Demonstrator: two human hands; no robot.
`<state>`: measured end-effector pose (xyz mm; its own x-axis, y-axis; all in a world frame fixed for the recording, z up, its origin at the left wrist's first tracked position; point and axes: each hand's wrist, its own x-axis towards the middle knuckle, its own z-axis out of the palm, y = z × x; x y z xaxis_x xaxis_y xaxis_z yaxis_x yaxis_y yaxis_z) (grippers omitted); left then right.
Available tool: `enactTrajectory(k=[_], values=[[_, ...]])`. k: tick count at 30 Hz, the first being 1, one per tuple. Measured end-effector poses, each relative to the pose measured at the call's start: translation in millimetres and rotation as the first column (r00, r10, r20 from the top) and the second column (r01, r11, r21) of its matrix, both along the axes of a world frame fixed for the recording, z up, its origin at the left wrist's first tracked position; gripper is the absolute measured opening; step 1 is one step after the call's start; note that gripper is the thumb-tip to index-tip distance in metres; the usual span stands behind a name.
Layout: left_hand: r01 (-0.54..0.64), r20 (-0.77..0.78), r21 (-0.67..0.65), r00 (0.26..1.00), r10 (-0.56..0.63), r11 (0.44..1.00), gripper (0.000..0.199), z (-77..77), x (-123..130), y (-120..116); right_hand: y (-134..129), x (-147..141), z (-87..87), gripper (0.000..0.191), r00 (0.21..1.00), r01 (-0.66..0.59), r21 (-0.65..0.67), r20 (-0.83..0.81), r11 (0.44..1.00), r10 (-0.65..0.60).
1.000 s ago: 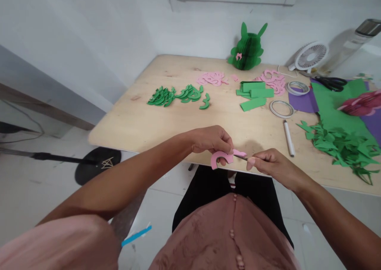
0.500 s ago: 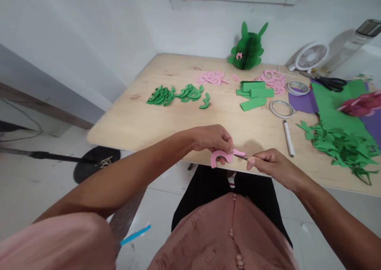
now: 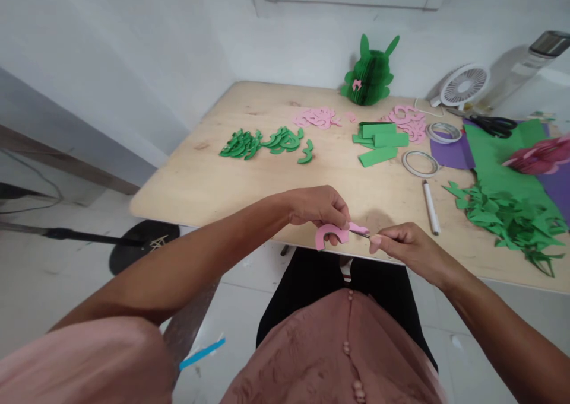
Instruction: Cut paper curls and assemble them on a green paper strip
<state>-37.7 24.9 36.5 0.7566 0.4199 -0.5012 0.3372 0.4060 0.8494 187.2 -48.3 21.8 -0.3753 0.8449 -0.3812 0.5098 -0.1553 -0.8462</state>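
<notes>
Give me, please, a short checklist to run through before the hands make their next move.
1. Left hand gripping the pink piece: ok.
2. Right hand gripping the thin dark tool: ok.
3. Tool tip clear of the left fingertips: cannot tell, too small and partly hidden.
4. White marker lying apart from the right hand: ok.
5. Black-handled scissors away from both hands: ok.
6. Green curved pieces all heaped together: not ok, one loose green piece lies apart from the heaps.
</notes>
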Motion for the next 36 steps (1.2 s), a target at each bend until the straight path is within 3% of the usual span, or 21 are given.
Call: enactTrajectory(k=[36], values=[[-0.009,-0.014,-0.007,1.0,0.009,1.0,0.003,-0.4,0.1,2.6,1.5,0.8,-3.6,0.046,0.998,-0.024,0.056,0.057,0.998,0.02]])
